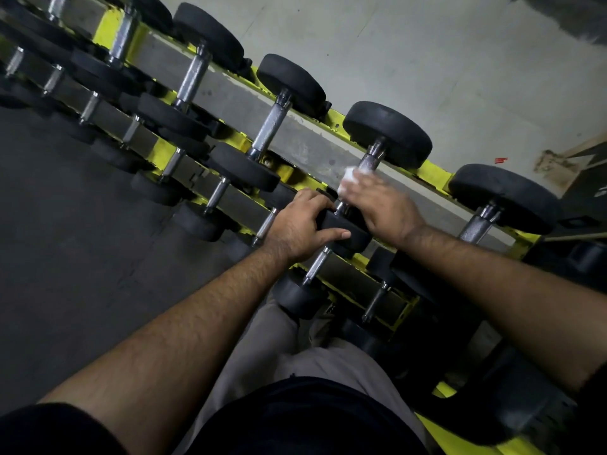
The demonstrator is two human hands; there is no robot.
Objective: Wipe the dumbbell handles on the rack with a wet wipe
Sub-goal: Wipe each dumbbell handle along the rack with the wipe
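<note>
A yellow rack (433, 172) runs diagonally across the head view, with black dumbbells in two tiers. My right hand (381, 205) is blurred and wraps a white wet wipe (349, 178) around the knurled steel handle (369, 160) of a top-tier dumbbell, just below its far black head (391, 134). That dumbbell's near black head (345, 229) is gripped by my left hand (300, 224), thumb along its front edge. My right palm hides the middle of the handle.
More dumbbells sit on both sides: one at the right (502, 195) and several to the left (272, 126). Lower-tier dumbbells (315, 267) lie below my hands. Grey wall behind, dark floor (65, 224) at the left, my legs below.
</note>
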